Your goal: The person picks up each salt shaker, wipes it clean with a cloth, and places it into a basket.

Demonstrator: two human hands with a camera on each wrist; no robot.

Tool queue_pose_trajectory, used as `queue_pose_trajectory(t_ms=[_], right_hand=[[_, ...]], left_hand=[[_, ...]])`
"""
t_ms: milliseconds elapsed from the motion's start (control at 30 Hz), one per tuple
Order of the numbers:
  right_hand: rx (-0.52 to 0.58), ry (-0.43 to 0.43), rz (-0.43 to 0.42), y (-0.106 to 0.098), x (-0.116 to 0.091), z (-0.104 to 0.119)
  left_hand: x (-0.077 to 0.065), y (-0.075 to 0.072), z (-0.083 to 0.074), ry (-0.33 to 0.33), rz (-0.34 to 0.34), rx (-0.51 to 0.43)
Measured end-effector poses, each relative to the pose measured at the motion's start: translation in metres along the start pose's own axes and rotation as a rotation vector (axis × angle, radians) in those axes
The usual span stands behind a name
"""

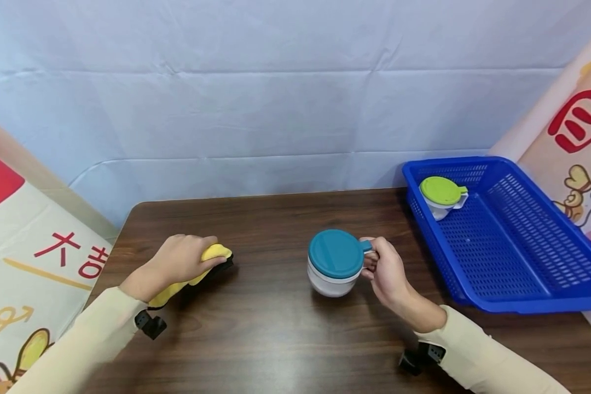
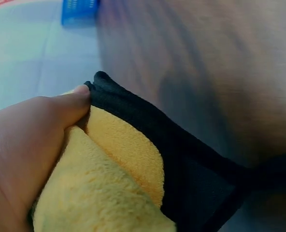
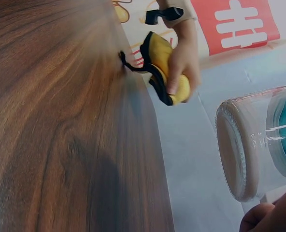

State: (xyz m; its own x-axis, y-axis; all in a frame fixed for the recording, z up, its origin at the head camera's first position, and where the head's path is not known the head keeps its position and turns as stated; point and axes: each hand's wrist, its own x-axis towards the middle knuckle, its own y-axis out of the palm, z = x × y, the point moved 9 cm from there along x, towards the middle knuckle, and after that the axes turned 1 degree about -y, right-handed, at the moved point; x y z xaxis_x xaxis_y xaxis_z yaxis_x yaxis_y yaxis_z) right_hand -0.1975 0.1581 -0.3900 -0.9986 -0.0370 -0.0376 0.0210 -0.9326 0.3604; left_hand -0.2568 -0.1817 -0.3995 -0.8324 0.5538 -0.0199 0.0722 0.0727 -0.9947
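My left hand (image 1: 182, 258) grips a bunched yellow cloth (image 1: 215, 251) with black edging, over the left part of the table. The left wrist view shows the cloth's fuzzy yellow side (image 2: 104, 183) and its dark border (image 2: 157, 121), with the thumb pressed on the fold. My right hand (image 1: 390, 273) holds a clear jar (image 1: 332, 283) with a teal lid (image 1: 336, 253) by its side handle. The jar's round base (image 3: 230, 150) shows in the right wrist view, raised off the table. Most fingers of the left hand are hidden behind the cloth.
A blue plastic basket (image 1: 502, 303) stands at the right of the brown wooden table (image 1: 256, 334). Inside its far left corner sits another jar with a lime-green lid (image 1: 440, 190). A pale cloth backdrop (image 1: 256, 120) hangs behind the table, with printed sheets at both sides.
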Motion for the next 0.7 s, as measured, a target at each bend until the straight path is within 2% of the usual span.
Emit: queue_pose_trajectory(t_ms=[200,333,567,700], right_hand=[[0.004,0.005,0.006,-0.003,-0.001,0.004],[-0.001,0.007,0.022,-0.004,-0.001,0.008],[-0.008,-0.003,0.014,-0.009,0.0,0.021],[-0.02,-0.019,0.02,-0.012,0.001,0.03]], left_hand=[[-0.01,0.026,0.01,-0.021,0.009,-0.025],[-0.014,0.037,0.016,-0.033,0.002,-0.015],[-0.015,0.044,0.02,-0.022,-0.053,-0.024],[-0.014,0.052,0.025,-0.04,-0.054,-0.023]])
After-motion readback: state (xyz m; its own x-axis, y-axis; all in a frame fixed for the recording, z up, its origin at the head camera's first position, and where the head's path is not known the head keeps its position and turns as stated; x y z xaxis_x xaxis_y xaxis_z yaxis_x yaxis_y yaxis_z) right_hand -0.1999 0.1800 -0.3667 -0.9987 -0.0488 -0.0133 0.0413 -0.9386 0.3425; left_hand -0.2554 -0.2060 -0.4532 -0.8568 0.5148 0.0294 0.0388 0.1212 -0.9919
